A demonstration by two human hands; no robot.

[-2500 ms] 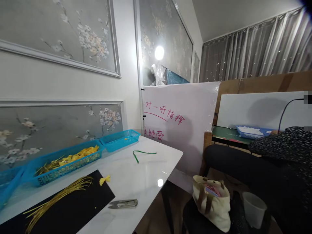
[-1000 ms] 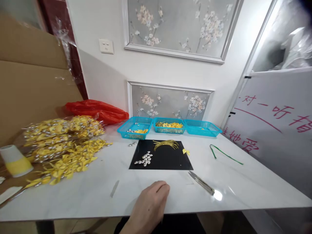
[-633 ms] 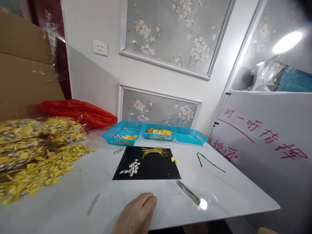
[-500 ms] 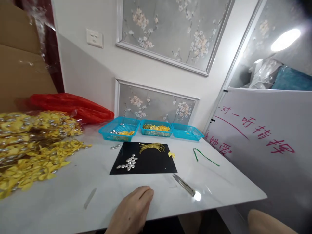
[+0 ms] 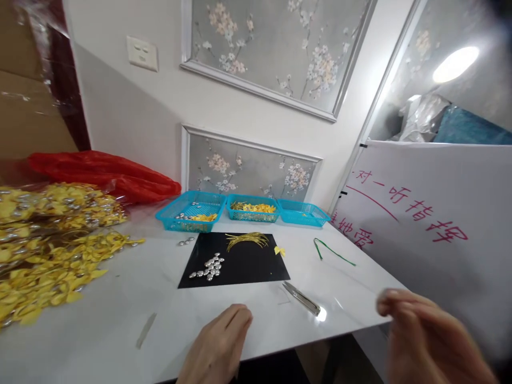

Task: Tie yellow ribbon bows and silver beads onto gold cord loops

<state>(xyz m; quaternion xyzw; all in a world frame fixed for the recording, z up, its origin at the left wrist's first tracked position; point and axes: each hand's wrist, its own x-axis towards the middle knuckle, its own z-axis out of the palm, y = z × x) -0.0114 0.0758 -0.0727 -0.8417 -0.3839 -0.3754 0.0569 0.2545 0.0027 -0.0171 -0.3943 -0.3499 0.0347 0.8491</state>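
My left hand (image 5: 220,344) rests at the table's near edge, its fingers curled closed; whatever may be inside them is hidden. On the right, past the table edge, my right hand (image 5: 432,336) is raised and a little blurred, with thumb and fingertips together; I cannot make out anything between them. Small metal scissors (image 5: 302,298) lie between the two hands. Ahead of the left hand is a black mat (image 5: 244,269), bearing silver beads (image 5: 212,268), a bundle of gold wires (image 5: 247,241) and, at its right edge, a yellow ribbon piece (image 5: 279,250).
Three blue baskets (image 5: 303,218) line the wall, with yellow pieces and beads inside. A heap of yellow beaded strands (image 5: 60,261) and a red bag (image 5: 108,176) fill the left. A green strip (image 5: 334,252) lies right; a whiteboard (image 5: 432,256) stands beyond the table.
My right hand has come up into view from the lower right, where only a part of the arm showed. My left hand stays in place. The view has shifted slightly.
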